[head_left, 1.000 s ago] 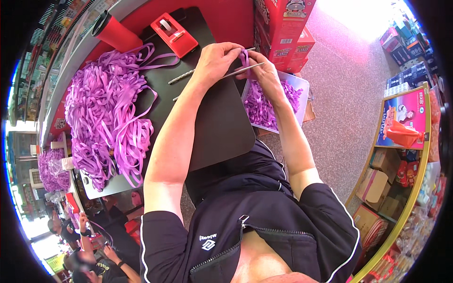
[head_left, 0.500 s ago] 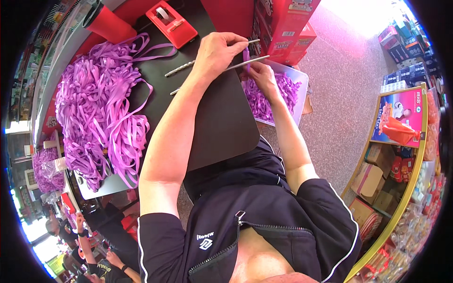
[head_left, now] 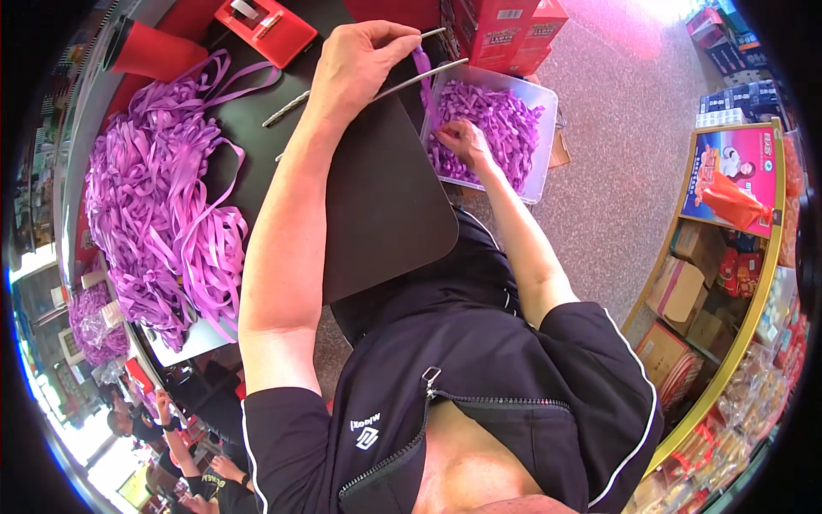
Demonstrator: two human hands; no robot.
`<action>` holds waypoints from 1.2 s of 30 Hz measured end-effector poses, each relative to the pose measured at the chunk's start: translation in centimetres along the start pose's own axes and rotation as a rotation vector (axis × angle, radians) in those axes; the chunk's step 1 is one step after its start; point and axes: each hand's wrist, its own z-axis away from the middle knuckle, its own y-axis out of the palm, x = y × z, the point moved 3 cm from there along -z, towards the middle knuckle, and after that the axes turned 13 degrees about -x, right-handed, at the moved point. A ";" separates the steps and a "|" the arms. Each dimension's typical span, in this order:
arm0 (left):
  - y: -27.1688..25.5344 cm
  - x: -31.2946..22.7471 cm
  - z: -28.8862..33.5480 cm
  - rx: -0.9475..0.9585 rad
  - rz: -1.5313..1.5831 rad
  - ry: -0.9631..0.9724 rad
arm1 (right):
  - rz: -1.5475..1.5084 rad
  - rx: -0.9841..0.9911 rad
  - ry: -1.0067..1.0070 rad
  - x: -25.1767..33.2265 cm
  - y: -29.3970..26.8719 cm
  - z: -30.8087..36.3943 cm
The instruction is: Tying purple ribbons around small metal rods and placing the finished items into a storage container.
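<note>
Two thin metal rods lie side by side across the dark tabletop (head_left: 385, 206), their tips sticking out past its right edge. My left hand (head_left: 360, 68) is closed in a pinch near the tip of the upper rod (head_left: 285, 110). From under its fingertips a purple ribbon (head_left: 425, 86) hangs down toward the bin, passing by the lower rod (head_left: 419, 82). Over the white plastic bin (head_left: 541, 176), my right hand (head_left: 464, 141) has its fingers drawn together at the ribbon's lower end. Short purple ribbon pieces (head_left: 505, 116) fill the bin.
A large heap of long purple ribbon (head_left: 163, 197) covers the left of the table. Behind it are a red cup (head_left: 158, 50) and a red tape dispenser (head_left: 270, 30). Red boxes (head_left: 505, 34) stand beyond the bin. Shelves with goods (head_left: 693, 291) curve along the right.
My right hand has gone from the rod tips down over the bin, drawing the ribbon with it. My left hand stays pinched by the upper rod. The whole view has shifted somewhat.
</note>
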 end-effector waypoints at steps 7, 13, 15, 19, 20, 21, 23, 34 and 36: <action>0.3 0.3 -0.2 0.007 0.015 -0.011 | -0.562 0.022 0.194 -2.0 0.5 1.6; 0.2 0.5 -0.3 0.009 0.031 -0.026 | -1.577 -0.087 0.478 -0.5 -2.7 -1.4; 0.3 0.5 -0.4 0.012 0.037 -0.020 | -1.728 -0.093 0.503 -0.2 -3.4 -2.4; 0.4 0.4 -0.4 0.012 0.011 -0.016 | -1.749 -0.088 0.465 -0.2 -4.1 -3.0; 0.4 0.4 -0.4 0.009 0.012 -0.011 | -1.675 -0.085 0.486 -0.1 -4.2 -3.1; 0.3 0.4 -0.3 0.010 0.010 -0.014 | -1.601 -0.082 0.507 0.1 -4.3 -3.0; 0.4 0.3 -0.3 0.016 0.022 -0.013 | -1.682 -0.014 0.566 -0.5 -4.1 -2.5; 0.4 0.5 -0.3 0.011 0.064 -0.029 | -1.069 0.128 0.569 -4.9 -1.4 0.3; 0.5 0.3 -0.4 0.001 0.079 -0.023 | -0.759 0.055 0.558 -6.8 -0.2 0.9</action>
